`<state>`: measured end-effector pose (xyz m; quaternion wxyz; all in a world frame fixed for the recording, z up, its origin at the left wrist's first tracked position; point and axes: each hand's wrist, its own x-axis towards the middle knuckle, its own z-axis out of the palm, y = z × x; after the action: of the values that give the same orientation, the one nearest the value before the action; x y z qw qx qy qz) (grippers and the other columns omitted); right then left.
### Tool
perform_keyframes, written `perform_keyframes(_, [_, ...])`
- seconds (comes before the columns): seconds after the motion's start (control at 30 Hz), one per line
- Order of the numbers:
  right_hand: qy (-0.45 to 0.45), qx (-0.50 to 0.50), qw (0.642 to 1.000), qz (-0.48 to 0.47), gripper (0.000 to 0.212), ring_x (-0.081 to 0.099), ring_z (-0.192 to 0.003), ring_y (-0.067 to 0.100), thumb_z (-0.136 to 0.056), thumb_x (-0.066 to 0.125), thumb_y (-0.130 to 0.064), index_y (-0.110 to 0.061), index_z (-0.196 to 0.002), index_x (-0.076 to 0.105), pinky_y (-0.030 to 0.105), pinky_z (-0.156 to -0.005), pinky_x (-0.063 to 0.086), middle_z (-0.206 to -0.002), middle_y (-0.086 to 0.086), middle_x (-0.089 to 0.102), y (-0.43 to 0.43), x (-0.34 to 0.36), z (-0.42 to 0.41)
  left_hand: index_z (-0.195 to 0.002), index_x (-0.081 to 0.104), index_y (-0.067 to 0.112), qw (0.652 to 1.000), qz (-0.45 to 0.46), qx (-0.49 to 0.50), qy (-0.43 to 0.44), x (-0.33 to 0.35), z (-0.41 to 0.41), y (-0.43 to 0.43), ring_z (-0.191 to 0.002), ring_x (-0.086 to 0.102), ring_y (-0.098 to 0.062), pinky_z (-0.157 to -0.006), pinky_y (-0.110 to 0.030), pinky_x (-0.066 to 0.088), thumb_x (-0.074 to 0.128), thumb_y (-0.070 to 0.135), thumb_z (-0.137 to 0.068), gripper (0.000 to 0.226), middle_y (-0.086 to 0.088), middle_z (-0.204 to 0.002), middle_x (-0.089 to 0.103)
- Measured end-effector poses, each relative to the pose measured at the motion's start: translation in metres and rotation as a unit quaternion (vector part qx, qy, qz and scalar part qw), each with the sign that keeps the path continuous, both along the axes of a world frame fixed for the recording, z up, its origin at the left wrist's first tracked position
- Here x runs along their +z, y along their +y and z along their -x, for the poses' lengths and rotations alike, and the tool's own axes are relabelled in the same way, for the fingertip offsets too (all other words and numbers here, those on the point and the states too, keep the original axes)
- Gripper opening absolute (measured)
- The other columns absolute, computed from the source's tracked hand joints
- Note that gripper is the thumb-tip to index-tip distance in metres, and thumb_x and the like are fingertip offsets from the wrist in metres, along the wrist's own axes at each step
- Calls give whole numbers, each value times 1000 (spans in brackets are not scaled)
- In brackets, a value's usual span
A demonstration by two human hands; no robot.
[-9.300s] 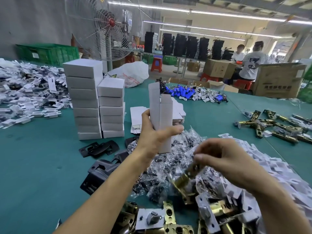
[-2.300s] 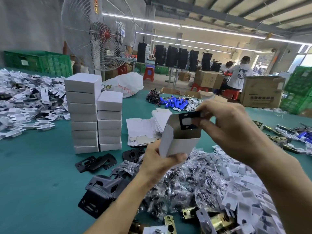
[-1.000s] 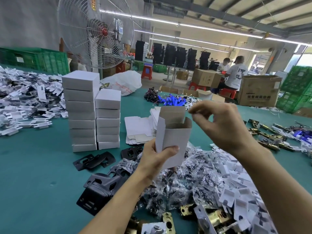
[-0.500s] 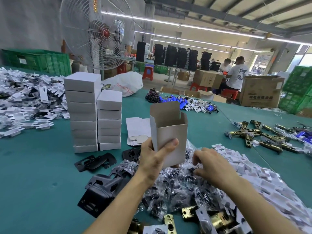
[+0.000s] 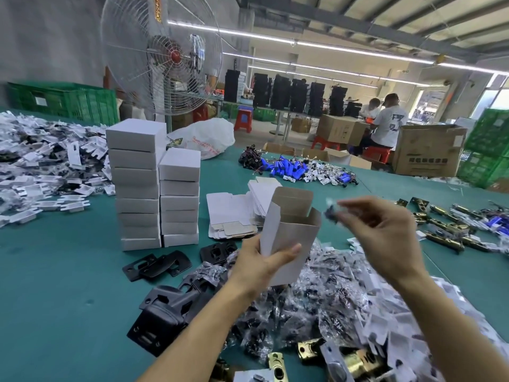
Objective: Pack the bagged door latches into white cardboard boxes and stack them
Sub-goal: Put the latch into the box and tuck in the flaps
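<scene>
Bag [image 5: 330,212] beside the box [image 5: 289,235] mouth
My left hand [image 5: 261,264] grips the open box upright; my right hand [image 5: 385,232] pinches the blurred bag just right of its top, both above the pile [image 5: 316,299].

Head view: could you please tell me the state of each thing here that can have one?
box: upright, top flaps open.
left hand: grips the box low down.
right hand: pinches a bag beside the box's mouth.
bag: blurred, not yet in the box.
stacked boxes: closed, in two columns side by side.
flat boxes: unfolded, in a pile.
</scene>
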<state>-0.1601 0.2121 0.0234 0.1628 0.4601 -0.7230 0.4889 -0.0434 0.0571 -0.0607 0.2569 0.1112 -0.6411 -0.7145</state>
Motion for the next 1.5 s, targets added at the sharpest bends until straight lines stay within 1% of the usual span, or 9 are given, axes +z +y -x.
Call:
perform_keyframes(0.17, [176,14,982,-67,15,61,-64,3,-79,80,-13,-14,-94,79,16,-60,50,-78,-5,71,-11,31,-22,-95,71,21,999,28,-28,-6,0,-1,3,-76,70,-10,-65,-33,62,82,36,-72,29,6,-83,75])
perform_keyframes(0.27, [181,22,970,-158,13,66,-72,11,-83,78,-15,-17,-96,80,33,-68,56,-84,-2,75,-20,28,-28,-90,73,27,997,63,-41,-4,2,-2,5,-82,69,-17,-80,-48,59,75,37,-74,19,-3,-86,73])
perform_keyframes(0.47, [112,75,963,-231,19,62,-90,0,-90,71,-16,-26,-104,78,7,-78,44,-100,-9,71,-24,29,-29,-87,71,24,995,76,-67,-1,1,-3,5,-82,63,-17,-79,-37,50,73,40,-78,19,3,-83,67])
perform_keyframes(0.67, [73,85,942,-316,38,57,-89,-11,-85,61,-7,-30,-114,74,5,-71,40,-97,-21,67,-19,39,-34,-94,73,29,993,76,-88,11,0,-3,6,-90,66,-17,-87,-35,53,72,44,-78,22,6,-91,72])
perform_keyframes(0.87, [69,53,916,-391,31,61,-95,3,-79,58,-22,-36,-105,64,38,-94,43,-96,-23,67,-16,36,-38,-90,73,22,992,86,-94,22,-1,-4,5,-78,61,-6,-74,-15,46,68,30,-82,12,8,-83,67])
perform_keyframes(1.03, [149,-2,873,-465,21,46,-103,14,-90,53,-40,-30,-105,65,40,-84,33,-99,-11,58,-19,27,-38,-99,68,10,987,102,-121,12,-1,-5,6,-72,58,-1,-67,-10,42,66,28,-81,25,14,-76,65])
perform_keyframes(1.17, [136,24,910,-392,19,47,-106,13,-89,59,-36,-32,-106,67,43,-92,38,-104,-13,59,-14,20,-34,-94,68,12,991,75,-113,18,0,-6,6,-75,60,-3,-69,-12,44,68,27,-81,19,12,-80,66])
perform_keyframes(1.33, [35,22,997,-65,22,59,-99,8,-81,71,-24,-36,-98,67,25,-86,44,-102,-12,65,4,5,-23,-86,77,33,995,32,-97,8,1,-6,3,-85,69,-6,-76,-20,54,76,34,-75,11,9,-88,74])
perform_keyframes(1.5, [-228,172,958,16,35,71,-101,11,-79,71,-20,-29,-113,68,22,-77,58,-108,-11,74,10,-32,-21,-96,76,42,994,11,-106,-2,2,-9,6,-89,72,-7,-75,-24,57,79,54,-68,30,8,-98,76])
